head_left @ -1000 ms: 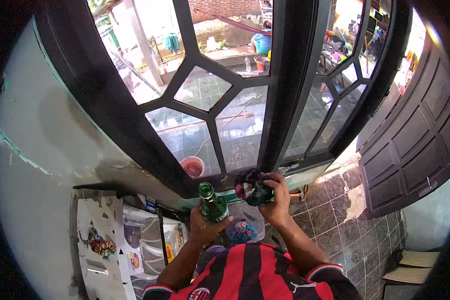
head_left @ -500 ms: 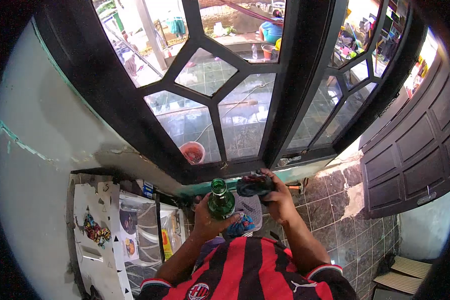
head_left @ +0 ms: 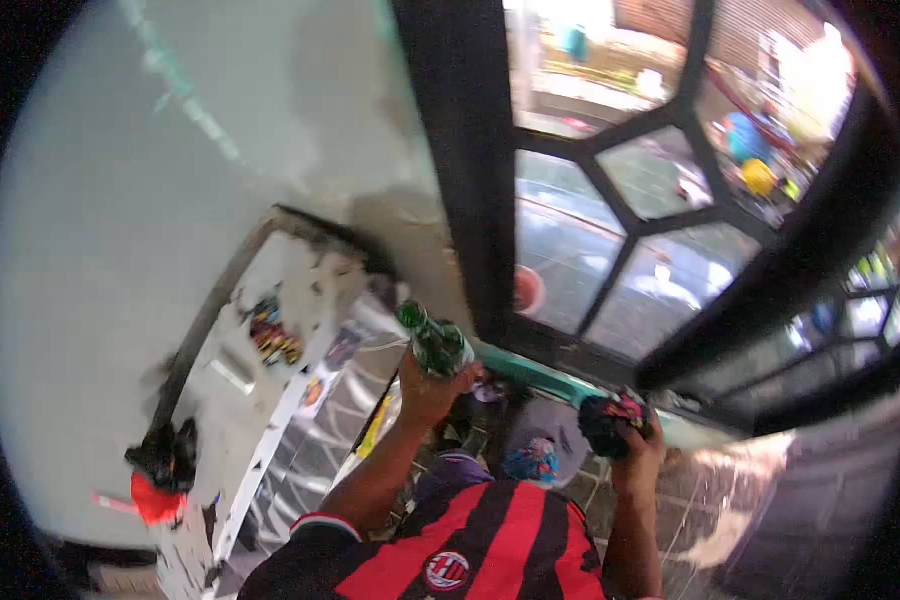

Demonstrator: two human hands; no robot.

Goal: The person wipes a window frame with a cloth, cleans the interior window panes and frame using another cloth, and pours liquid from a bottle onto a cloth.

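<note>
My left hand (head_left: 428, 398) is wrapped round a green glass bottle (head_left: 440, 347), which tilts with its open neck to the upper left. The bottle is over the edge of the white panelled surface. In my right hand (head_left: 642, 452) is a bunched dark cloth (head_left: 602, 424) with some pink and red showing. The cloth is below the window frame, well apart from the bottle. My fingers behind the cloth are partly hidden.
A black-framed window (head_left: 595, 150) rises ahead, beside a pale wall (head_left: 170, 250). At left stands a white cabinet or panel (head_left: 255, 375) with a red and black bundle (head_left: 160, 490). Below me, a grey plastic seat (head_left: 562, 430) holds a blue patterned item (head_left: 532, 460).
My view has swung to the left. The bottle now tilts to the left, and my hands are farther apart, with the cloth moved away from the bottle.
</note>
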